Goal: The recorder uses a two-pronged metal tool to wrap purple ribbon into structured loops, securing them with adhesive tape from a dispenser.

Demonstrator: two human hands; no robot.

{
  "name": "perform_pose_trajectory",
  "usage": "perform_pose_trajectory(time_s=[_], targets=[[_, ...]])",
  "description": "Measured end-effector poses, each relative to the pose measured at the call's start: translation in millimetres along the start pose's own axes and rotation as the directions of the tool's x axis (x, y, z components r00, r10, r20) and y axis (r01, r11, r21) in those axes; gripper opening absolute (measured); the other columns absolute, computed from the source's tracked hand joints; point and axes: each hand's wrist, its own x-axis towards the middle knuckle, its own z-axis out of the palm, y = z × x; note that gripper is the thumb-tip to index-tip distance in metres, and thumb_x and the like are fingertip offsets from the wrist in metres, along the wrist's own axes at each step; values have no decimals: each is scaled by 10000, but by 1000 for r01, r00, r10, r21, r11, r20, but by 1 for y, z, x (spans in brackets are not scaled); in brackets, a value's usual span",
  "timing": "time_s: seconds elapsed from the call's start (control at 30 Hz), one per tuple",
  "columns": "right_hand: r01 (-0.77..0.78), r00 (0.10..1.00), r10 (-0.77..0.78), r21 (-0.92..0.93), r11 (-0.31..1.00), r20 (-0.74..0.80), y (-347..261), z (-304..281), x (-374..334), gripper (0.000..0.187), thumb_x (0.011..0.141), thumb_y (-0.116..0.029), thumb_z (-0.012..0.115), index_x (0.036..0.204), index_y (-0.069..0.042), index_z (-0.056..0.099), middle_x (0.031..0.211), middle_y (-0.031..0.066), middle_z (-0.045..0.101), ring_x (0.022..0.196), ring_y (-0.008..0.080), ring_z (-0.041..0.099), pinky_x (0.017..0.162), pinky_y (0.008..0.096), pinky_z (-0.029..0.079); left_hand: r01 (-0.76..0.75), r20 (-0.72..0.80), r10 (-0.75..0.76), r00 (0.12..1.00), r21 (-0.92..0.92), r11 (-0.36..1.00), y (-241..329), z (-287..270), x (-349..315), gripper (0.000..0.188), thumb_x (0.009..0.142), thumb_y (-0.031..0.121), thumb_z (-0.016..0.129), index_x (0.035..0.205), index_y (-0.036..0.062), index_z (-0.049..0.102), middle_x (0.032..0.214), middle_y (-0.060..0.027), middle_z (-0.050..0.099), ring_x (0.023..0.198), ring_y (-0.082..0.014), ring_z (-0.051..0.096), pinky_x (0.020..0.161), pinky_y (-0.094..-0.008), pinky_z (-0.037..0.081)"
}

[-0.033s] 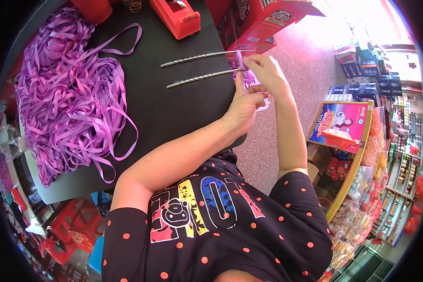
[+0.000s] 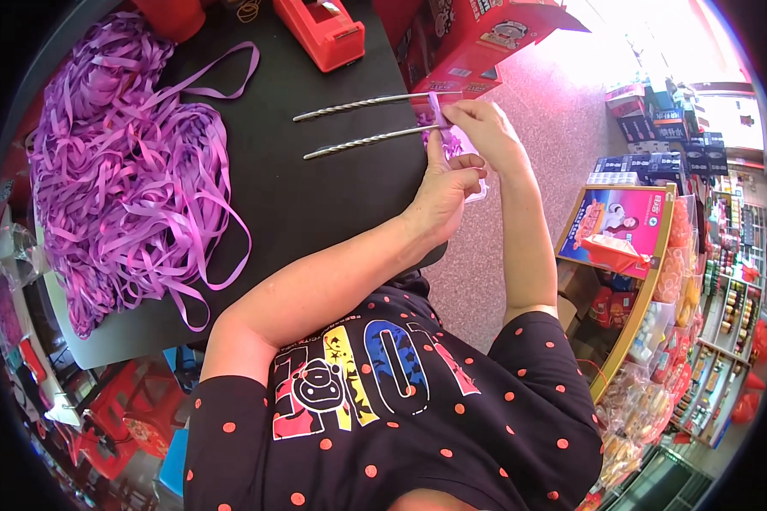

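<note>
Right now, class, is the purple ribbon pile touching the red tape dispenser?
Apart. The head view shows black tabletop between the purple ribbon pile and the red tape dispenser.

Left arm (image 2: 332, 260) bent, right fingers (image 2: 457, 111) pinched

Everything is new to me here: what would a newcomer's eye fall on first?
Probably the big purple ribbon heap on the left of the dark table. Next, two twisted metal rods at the table's right, running toward the left hand, right hand and a purple strip. The red tape dispenser at the far side stands out too.
</note>
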Motion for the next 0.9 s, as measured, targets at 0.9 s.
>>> perform_pose_trajectory(time_s=[0.9], targets=[[-243, 953, -45, 846, 475, 300, 33, 29, 43, 299, 862, -114, 638, 1139, -16, 584, 925, 116, 669, 793, 202, 644, 700, 331, 532, 140, 62, -210, 976, 561, 816, 59, 41, -78, 498, 816, 68, 498, 1303, 6, 415, 942, -65, 588, 782, -108, 552, 714, -262, 451]])
